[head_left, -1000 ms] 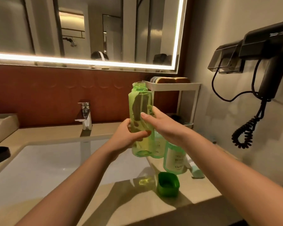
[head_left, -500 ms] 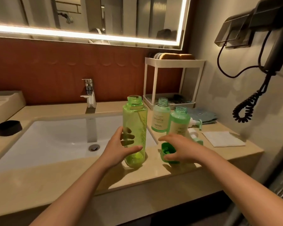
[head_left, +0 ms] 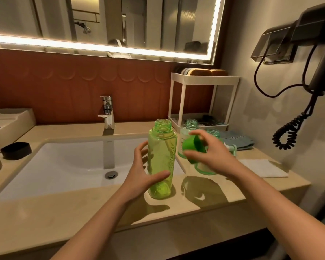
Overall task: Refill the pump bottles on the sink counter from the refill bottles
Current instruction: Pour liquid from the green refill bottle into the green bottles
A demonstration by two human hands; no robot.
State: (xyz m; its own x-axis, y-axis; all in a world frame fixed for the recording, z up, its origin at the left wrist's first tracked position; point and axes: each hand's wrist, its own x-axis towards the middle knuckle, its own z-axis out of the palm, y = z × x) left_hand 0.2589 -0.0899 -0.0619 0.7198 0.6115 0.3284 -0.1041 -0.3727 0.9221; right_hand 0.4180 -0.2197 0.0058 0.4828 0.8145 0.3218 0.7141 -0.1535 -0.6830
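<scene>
Noted left hand wrapped round the lower half of the green refill bottle: thumb across the front, fingers visible through the plastic at the back. Found the bottle upright with its base on the counter and its threaded mouth uncapped.

Recorded right hand clamped on the green cap. Held clear of the counter, tilted, just right of the bottle's shoulder and not touching it. Noted a pale green loop hanging beneath that palm.

Logged one pump bottle just past the right fingertips, neck open, pale label partly hidden by the cap. Logged a second pump bottle behind the right knuckles, only its open neck showing. Spotted what looks like a detached pump head at the far side of the right wrist; too little of it shows to be sure.

Placed a folded teal cloth beyond the right hand and a white napkin to the right of the right forearm, both flat on the counter. Marked the sink basin left of the left hand, the faucet beyond it, and a white rack against the wall beyond the right hand.
</scene>
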